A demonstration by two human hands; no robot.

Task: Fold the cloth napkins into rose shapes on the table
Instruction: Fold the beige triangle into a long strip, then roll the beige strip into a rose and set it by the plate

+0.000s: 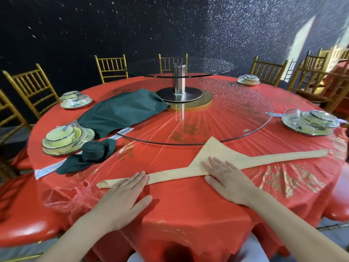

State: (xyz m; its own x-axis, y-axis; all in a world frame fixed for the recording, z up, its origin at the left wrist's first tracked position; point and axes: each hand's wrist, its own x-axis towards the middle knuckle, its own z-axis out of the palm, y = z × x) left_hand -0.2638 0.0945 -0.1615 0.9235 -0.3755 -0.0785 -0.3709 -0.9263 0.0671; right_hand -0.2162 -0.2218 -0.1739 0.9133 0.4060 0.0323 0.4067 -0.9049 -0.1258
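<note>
Both hands lie open and flat, gripping nothing. The left hand presses the near-left end of the cream napkin; the right hand presses its middle. The napkin lies on the red tablecloth, rolled into 1 long band with 1 triangular flap left. It looks soft, light and prone to unrolling; grip 1 band end. Beyond, 1 finished green rose sits left.

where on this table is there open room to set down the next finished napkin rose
Bare red tablecloth lies between both hands and the near edge, and between the rolled cream napkin and glass turntable rim. The far left is crowded: green rose, wrapped dish set, loose green napkins.
</note>
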